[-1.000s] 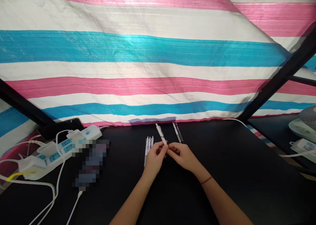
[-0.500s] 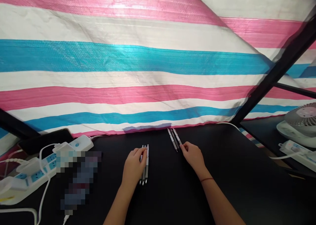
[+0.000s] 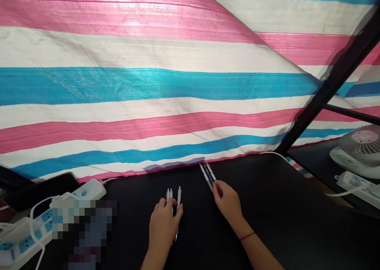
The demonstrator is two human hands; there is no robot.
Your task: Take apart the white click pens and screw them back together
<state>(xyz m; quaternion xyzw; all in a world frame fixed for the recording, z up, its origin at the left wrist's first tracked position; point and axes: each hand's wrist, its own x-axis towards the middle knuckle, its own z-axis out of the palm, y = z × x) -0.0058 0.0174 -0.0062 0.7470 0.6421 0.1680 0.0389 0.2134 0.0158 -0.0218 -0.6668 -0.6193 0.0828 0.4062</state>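
Observation:
Several white-and-grey pens lie on a black tabletop in two groups. Over the nearer group is my left hand, its fingers curled on the white pens, while its thumb touches a separate white pen just to their right. The lower parts of these pens are mostly covered by the hand. Farther back, three pens lie side by side at a slant. My right hand pinches the lower end of the rightmost one, with thumb and forefinger together.
A white power strip with plugs and cables runs along the left, beside a blurred-out object. Striped sheeting hangs behind the black table. At right are a black post, a fan and another power strip.
The rightmost pen of the near group now lies apart from the others, and my left thumb has spread toward it. My right hand stays at the far pens. The view has tilted upward slightly.

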